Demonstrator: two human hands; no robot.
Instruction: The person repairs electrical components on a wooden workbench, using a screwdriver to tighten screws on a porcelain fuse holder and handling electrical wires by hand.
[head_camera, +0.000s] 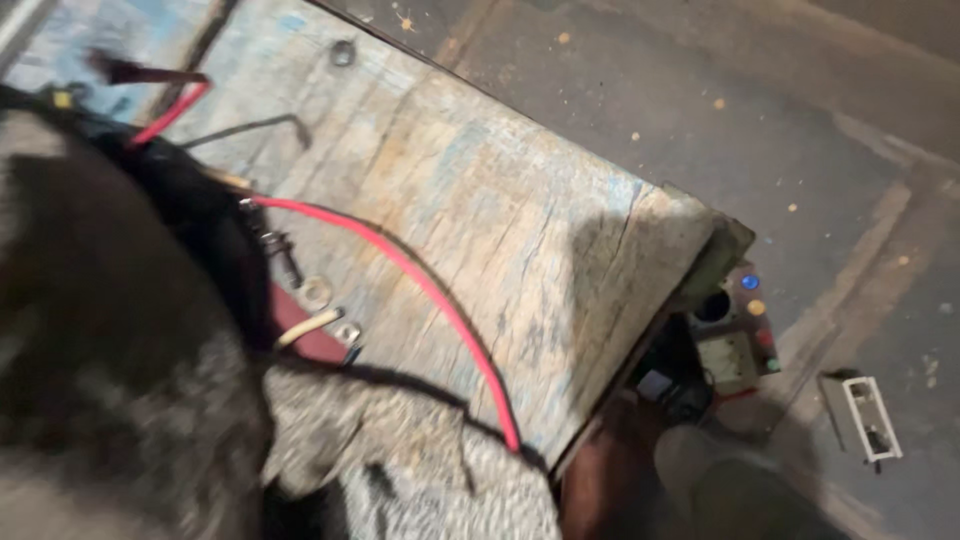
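Note:
A large dark, blurred mass (110, 340) fills the left side, close to the camera; it may be my left hand or arm, though I cannot tell. Grey speckled knit fabric (410, 470), a sleeve or glove, reaches in from the bottom edge. Its tip lies near a pale wire with a ring terminal (308, 326), a small metal lug (348, 332) and a dark red part (305, 345). A thick red cable (420, 290) runs from the dark mass across the worn wooden bench (500, 200) to its near edge. No bare fingers show.
A thinner red wire (170, 112), a black wire (250, 128) and a washer (343, 52) lie at the bench's far left. A small control box (735, 345) with coloured buttons hangs at the bench's right end. A white bracket (872, 418) lies on the speckled concrete floor (700, 120).

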